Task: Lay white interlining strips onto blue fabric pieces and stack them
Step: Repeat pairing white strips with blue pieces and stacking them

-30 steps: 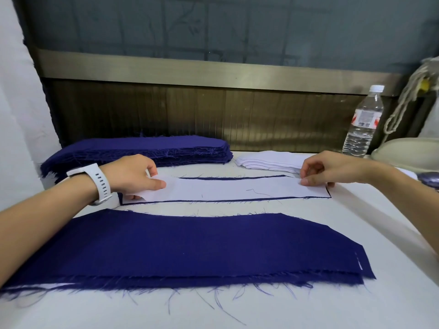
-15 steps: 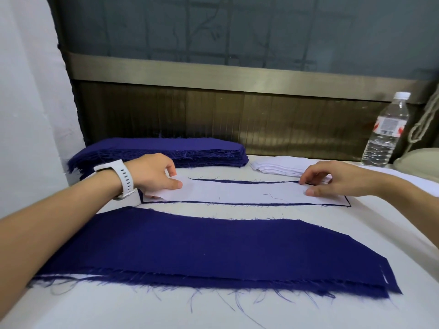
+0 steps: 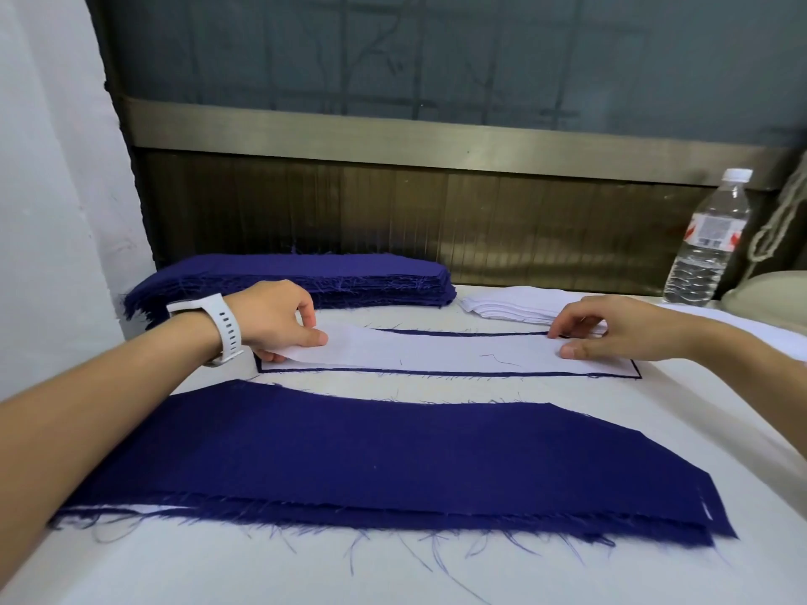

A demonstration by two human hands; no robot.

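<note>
white interlining strip [image 3: 436,351] lies flat atop blue fabric piece [image 3: 445,374].

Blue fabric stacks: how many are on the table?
2. A thick stack at the back left and a thin stack nearest the camera. Between them a single blue piece lies mostly hidden under a white interlining strip.

Water bottle [image 3: 708,238] beside rope [image 3: 781,220]

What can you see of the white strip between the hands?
The white strip is a long, thin, paper-like piece lying lengthwise on a blue fabric piece, whose edges show as a narrow border. Its left end is lifted slightly, pinched by the left hand; the right hand presses its right end flat. A loose dark thread lies on it.
</note>
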